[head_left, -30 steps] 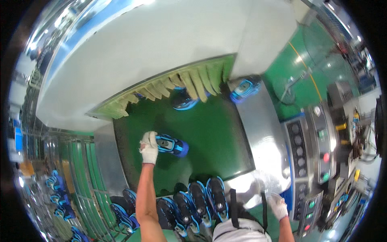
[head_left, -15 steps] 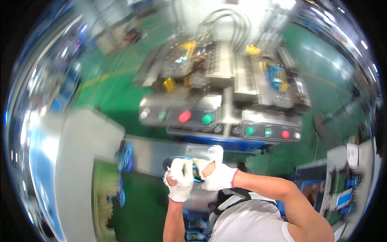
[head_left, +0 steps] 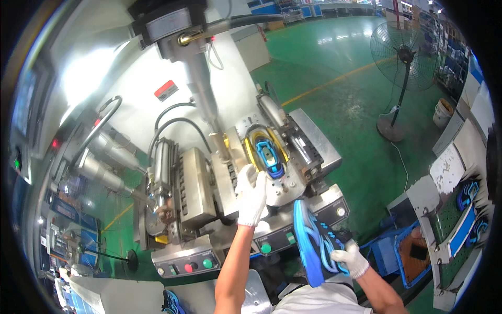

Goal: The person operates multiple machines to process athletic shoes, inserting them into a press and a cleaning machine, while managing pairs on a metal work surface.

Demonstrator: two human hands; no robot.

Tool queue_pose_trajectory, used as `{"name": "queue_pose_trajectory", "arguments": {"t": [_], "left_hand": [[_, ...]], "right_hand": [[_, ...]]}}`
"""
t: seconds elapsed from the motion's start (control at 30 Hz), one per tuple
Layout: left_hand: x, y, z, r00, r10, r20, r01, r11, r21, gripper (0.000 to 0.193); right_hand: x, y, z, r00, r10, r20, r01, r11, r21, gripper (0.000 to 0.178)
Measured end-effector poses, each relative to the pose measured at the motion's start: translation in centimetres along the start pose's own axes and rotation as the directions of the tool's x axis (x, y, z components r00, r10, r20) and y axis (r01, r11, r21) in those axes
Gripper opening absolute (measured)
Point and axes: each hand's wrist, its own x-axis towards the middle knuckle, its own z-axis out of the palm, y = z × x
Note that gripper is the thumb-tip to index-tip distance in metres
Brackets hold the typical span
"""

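Observation:
My right hand (head_left: pixel 351 260), in a white knit glove, is closed on a blue and black sports shoe (head_left: pixel 309 243) near the front of the machine. The shoe is tilted, with its bright blue sole side toward the left. My gloved left hand (head_left: pixel 251 198) reaches over the machine with thumb and fingers apart and nothing visible in them. Just beyond its fingertips, a second blue shoe (head_left: pixel 269 156) sits in the right-hand station, inside a yellow-edged holder (head_left: pixel 251 152). Whether the fingers touch the machine's metal cannot be made out.
Control panels with green and red buttons (head_left: pixel 265 248) run along the machine's front. Metal clamp blocks (head_left: pixel 196 186) and a vertical cylinder (head_left: pixel 201 91) stand at the left station. A floor fan (head_left: pixel 404 55) stands far right. A brush-edged rack (head_left: pixel 444 246) with shoes is at right.
My view has swung toward the right station. Both hands were together on a shoe; now they are apart, the left reaching forward over the machine and the right holding the shoe.

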Motion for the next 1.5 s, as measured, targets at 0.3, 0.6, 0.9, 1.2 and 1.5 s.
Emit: {"name": "queue_pose_trajectory", "arguments": {"t": [0.3,0.6,0.9,1.2,1.5], "left_hand": [[12.4,-11.5,15.4,0.836,-0.542,-0.089,0.500,0.683,0.532,0.081],[14.3,-9.8,3.8,0.805,-0.545,0.236,0.584,0.798,-0.151,0.031],[-9.6,1.5,-14.3,0.769,-0.589,0.248,0.633,0.755,-0.172,0.050],[-52.1,-5.7,-21.8,0.393,-0.905,-0.163,0.646,0.146,0.749,0.069],[-65.7,-16.4,-12.6,0.248,-0.532,-0.810,0.907,-0.165,0.386,0.056]], "right_hand": [[-3.6,2.7,-7.2,0.841,0.054,-0.539,0.020,0.991,0.131,0.077],[2.4,-2.9,-2.1,0.806,-0.550,-0.216,0.294,0.691,-0.661,0.050],[27.6,-13.7,9.8,0.970,-0.215,0.115,0.241,0.911,-0.335,0.030],[50.0,-4.2,12.0,0.932,-0.345,0.111,0.078,-0.109,-0.991,0.040],[48.8,-6.2,15.5,0.954,-0.214,0.211,0.187,-0.125,-0.974,0.069]]}}
